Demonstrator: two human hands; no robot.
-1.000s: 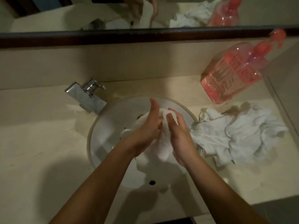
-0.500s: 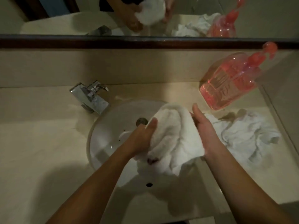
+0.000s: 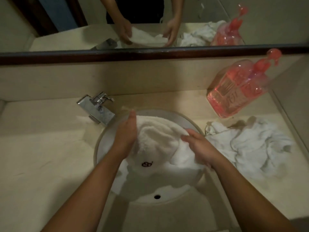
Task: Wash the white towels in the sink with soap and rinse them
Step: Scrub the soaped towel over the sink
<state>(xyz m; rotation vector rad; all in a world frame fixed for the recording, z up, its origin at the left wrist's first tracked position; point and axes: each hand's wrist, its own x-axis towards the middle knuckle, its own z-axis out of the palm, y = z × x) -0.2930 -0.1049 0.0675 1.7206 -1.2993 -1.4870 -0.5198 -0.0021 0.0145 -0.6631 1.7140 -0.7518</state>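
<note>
1. White towel (image 3: 157,144): bunched over the round sink (image 3: 100,144); small dark embroidered mark on its near fold; lower edge hangs into the basin.
2. Left hand (image 3: 127,136): pressed flat against the towel's left side; fingers straight and together, pointing away.
3. Right hand (image 3: 200,148): laid on the towel's right side; fingers extended, slightly spread; whether any curl under the cloth, cannot tell.
4. Heap of white towels (image 3: 250,148): on the counter, right of the sink.
5. Pink soap bottle (image 3: 237,89): pump top; behind the heap.
6. Chrome faucet (image 3: 97,109): back left of the sink.
</note>
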